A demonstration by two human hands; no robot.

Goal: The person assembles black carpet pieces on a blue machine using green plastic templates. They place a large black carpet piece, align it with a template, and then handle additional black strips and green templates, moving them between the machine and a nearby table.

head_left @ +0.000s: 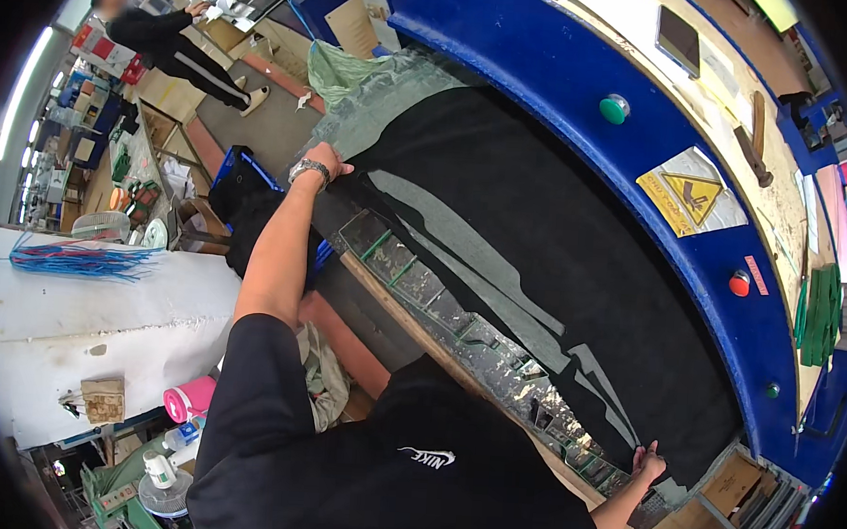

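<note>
A wide sheet of black material [561,205] lies across the bed of a blue machine. Its near edge is ragged, with long gaps or turned strips showing grey-green [463,247]; I cannot tell which. At the sheet's far left corner my left hand [323,163], with a watch on the wrist, is closed on the edge. My right hand [650,461] pinches the same near edge at the right end. Between my hands the edge lies over a worn bed with green metal blades or rules [399,268] along its front.
The machine's blue beam [586,91] arches over the sheet, with green [615,109] and red [740,283] buttons. A hammer [758,138] and a phone-like device [678,40] lie on top. Left stand a white table [105,315] and a blue crate [242,169]. Another person [158,35] works far left.
</note>
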